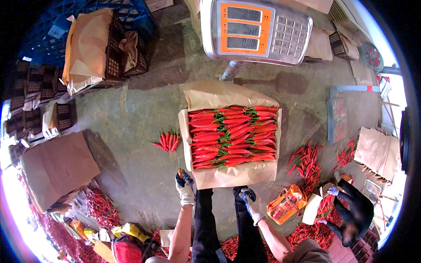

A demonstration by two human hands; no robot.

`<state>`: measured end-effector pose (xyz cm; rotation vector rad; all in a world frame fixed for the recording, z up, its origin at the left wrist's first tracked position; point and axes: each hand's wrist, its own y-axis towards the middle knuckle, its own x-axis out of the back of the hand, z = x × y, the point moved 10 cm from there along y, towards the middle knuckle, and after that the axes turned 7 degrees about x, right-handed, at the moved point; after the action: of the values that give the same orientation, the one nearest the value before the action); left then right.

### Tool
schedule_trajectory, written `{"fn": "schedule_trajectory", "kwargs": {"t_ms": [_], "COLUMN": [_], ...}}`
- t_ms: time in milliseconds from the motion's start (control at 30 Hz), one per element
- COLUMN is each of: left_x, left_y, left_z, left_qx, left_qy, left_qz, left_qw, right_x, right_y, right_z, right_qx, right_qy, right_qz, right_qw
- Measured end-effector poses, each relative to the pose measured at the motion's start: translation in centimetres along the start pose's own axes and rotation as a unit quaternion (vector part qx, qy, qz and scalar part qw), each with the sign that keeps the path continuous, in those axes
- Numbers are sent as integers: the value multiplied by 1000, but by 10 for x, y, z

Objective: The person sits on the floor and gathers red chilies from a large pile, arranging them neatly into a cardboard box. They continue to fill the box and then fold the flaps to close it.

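Note:
My left hand (185,187), in a white glove with dark blue coated fingers, is closed around a slender orange object (180,172) with a thin pale end pointing up. Whether that object is a chili cannot be made out. My right hand (251,203), gloved the same way, lies against my right knee, its fingers partly hidden. Directly ahead stands a box lined with brown paper (235,180), packed with rows of red chilies (233,134), green stems meeting inward. A small bunch of red chilies (168,140) lies on the floor left of the box.
A scale display with keypad (256,31) rises on a post behind the box. An orange bag (286,204) and chili piles (307,167) lie to the right. Another person (355,207) works at lower right. Paper-covered crates (90,46) stand at left.

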<state>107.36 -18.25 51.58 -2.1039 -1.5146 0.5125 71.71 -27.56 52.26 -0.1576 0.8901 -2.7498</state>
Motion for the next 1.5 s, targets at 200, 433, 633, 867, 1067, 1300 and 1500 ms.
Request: {"fn": "schedule_trajectory", "kwargs": {"t_ms": [200, 433, 633, 867, 1067, 1300, 1500], "left_x": [41, 80, 98, 131, 117, -73, -149], "left_y": [50, 142, 228, 310, 291, 82, -13], "left_z": [46, 89, 136, 68, 37, -82, -54], "left_qx": [81, 127, 114, 34, 21, -380, -433], "left_qy": [-79, 47, 173, 125, 137, 392, 482], "left_qz": [-42, -64, -68, -67, -81, 85, 73], "left_qw": [993, 989, 976, 989, 987, 833, 758], "right_x": [-9, -31, -33, -109, -114, -16, -44], "right_y": [-24, -16, -18, -24, -19, 38, 103], "right_z": [-53, -44, -72, -120, -95, -11, 124], "right_qx": [-105, -99, -159, -223, -132, 64, 351], "right_qy": [12, 27, -163, -19, 36, 24, -430], "right_qz": [30, -1, -9, 92, 50, -84, -51], "right_qw": [994, 995, 974, 970, 989, 994, 830]}}
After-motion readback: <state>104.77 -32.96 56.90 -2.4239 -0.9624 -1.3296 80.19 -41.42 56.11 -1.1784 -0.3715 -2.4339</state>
